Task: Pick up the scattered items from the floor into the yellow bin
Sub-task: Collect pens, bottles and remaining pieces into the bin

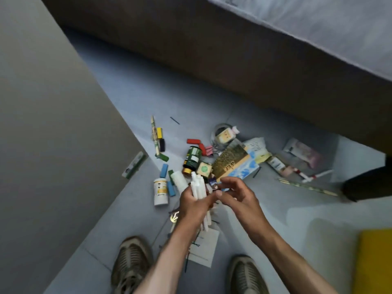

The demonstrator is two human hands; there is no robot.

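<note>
My left hand (194,205) grips a bundle of white sticks (199,188), held upright above the floor. My right hand (236,195) pinches a small dark item (213,181) right beside the bundle, fingers touching the left hand. Scattered on the grey floor lie a green bottle (192,159), a white bottle (160,191), red blocks (193,141), blue blocks (163,170), a yellow block (159,133), a gold-and-blue box (233,161) and a glass jar (222,134). A corner of the yellow bin (374,262) shows at the lower right.
A brown bed frame (212,60) with grey bedding runs across the top. A grey wall or cabinet (42,124) fills the left. My two shoes (131,264) stand at the bottom, a white paper card (204,247) between them. Pencils and packets (303,153) lie at the right.
</note>
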